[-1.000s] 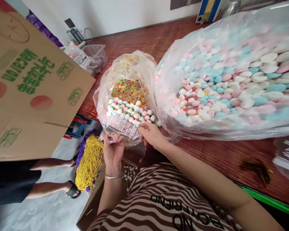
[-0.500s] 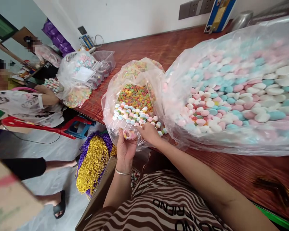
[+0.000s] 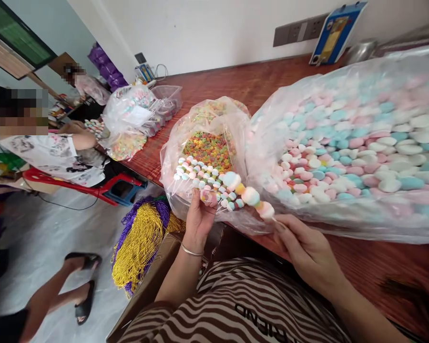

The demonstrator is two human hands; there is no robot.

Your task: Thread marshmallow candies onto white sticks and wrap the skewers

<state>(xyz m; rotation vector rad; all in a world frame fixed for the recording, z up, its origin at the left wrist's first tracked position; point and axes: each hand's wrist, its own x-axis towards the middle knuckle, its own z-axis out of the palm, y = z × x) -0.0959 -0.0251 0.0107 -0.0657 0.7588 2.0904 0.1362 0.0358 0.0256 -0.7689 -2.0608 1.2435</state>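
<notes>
In my right hand is the thin white stick of a candy skewer, pinched near its lower end. Pastel blue, white and pink puffs alternate with small yellow-orange pieces along it, and it tilts up to the left. My left hand pinches a small pink, partly see-through piece whose kind I cannot make out. Just beyond that hand, several similar candy skewers lie in rows on a clear plastic bag. Small colourful rings fill the bag's opening.
A large clear bag of pastel discs covers the table's right side. Blue-framed device stands by the wall. Gold and purple bead strands hang beside a cardboard box. A co-worker sits left; another person's legs are nearby.
My right hand has moved from the rows of skewers towards me and right, lifting one skewer out. The left hand still pinches the pink piece. The view has shifted slightly.
</notes>
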